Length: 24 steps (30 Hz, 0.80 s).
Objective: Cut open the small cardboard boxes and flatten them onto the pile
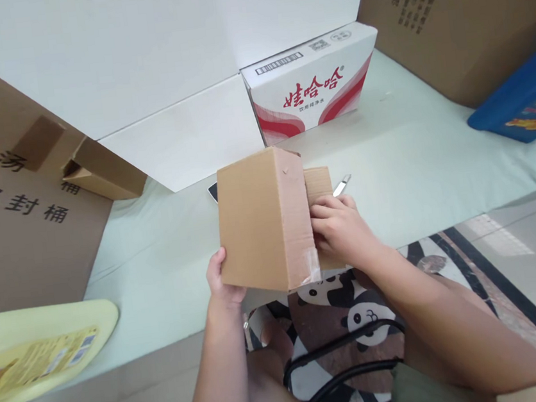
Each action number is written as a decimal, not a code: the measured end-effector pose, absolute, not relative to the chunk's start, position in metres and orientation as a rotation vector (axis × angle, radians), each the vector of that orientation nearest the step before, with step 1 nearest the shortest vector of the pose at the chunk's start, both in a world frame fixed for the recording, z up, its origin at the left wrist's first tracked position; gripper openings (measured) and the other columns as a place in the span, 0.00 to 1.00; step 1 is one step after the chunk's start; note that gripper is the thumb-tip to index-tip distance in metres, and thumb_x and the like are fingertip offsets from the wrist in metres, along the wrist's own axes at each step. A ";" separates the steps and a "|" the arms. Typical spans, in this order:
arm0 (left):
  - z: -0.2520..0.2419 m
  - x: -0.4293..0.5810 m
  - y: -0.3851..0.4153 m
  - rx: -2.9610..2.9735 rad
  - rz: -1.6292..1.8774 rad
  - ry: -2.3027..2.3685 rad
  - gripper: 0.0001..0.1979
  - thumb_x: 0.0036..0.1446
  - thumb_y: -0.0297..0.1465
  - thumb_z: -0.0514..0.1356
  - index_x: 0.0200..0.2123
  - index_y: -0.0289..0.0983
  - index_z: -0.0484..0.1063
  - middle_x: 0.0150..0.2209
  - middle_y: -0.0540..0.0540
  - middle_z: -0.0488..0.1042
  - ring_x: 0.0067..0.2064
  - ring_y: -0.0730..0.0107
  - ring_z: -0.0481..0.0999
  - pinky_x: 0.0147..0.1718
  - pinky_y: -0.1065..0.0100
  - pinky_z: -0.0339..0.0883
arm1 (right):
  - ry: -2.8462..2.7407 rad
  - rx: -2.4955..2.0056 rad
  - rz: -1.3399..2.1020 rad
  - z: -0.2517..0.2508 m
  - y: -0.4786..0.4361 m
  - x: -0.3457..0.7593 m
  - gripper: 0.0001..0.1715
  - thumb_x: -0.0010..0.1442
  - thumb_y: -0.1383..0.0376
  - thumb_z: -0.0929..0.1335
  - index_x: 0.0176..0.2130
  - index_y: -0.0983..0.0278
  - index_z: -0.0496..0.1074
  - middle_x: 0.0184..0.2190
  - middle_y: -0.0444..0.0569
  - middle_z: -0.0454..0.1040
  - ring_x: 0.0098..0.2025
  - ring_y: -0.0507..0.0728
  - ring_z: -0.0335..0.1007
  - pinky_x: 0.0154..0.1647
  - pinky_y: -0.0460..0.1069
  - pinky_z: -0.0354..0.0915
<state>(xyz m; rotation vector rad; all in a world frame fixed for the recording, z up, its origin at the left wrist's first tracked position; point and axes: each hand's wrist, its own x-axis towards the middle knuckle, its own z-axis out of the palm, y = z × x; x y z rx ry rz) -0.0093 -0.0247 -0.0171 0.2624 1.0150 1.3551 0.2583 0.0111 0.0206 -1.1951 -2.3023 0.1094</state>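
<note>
A small brown cardboard box is held up over the cloth-covered table, tilted, with its narrow taped side turned to the right. My left hand grips its lower left corner, thumb on the near face and fingers underneath. At the box's right side, my right hand is closed with curled fingers at the edge by a cardboard flap that sticks out. Its fingertips are partly hidden behind the box edge. Just beyond the right hand, a utility knife lies on the cloth. The box mostly hides a dark flat object.
A white carton with red print stands at the back against white panels. Large brown cartons flank the table. A pale green tray-like container is at left, a blue one at right. The pale green cloth covers the table.
</note>
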 end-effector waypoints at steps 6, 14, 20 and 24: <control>-0.017 -0.010 -0.022 0.246 1.346 1.054 0.12 0.50 0.38 0.65 0.33 0.35 0.79 0.31 0.42 0.82 0.30 0.58 0.82 0.29 0.64 0.76 | -2.408 -1.264 0.181 0.024 0.009 0.258 0.09 0.57 0.72 0.69 0.28 0.61 0.77 0.35 0.49 0.80 0.49 0.63 0.67 0.48 0.58 0.52; -0.015 -0.009 -0.019 0.231 1.425 1.034 0.13 0.51 0.38 0.65 0.38 0.37 0.79 0.35 0.44 0.83 0.33 0.59 0.82 0.32 0.62 0.76 | -2.436 -1.218 0.168 0.030 0.002 0.258 0.13 0.65 0.64 0.66 0.45 0.59 0.80 0.55 0.52 0.77 0.60 0.65 0.64 0.55 0.62 0.54; -0.009 -0.006 -0.018 0.214 1.465 0.993 0.16 0.51 0.41 0.65 0.41 0.38 0.79 0.35 0.45 0.83 0.34 0.59 0.82 0.31 0.62 0.76 | -2.408 -1.228 0.098 0.027 0.000 0.257 0.21 0.70 0.60 0.63 0.59 0.57 0.73 0.65 0.51 0.69 0.67 0.70 0.58 0.60 0.66 0.53; -0.005 -0.003 -0.019 0.154 1.506 1.015 0.16 0.50 0.40 0.64 0.39 0.38 0.79 0.34 0.46 0.82 0.33 0.59 0.81 0.27 0.64 0.75 | -2.380 -1.222 0.102 0.031 -0.001 0.257 0.19 0.69 0.59 0.64 0.56 0.56 0.76 0.65 0.54 0.69 0.67 0.71 0.59 0.60 0.67 0.54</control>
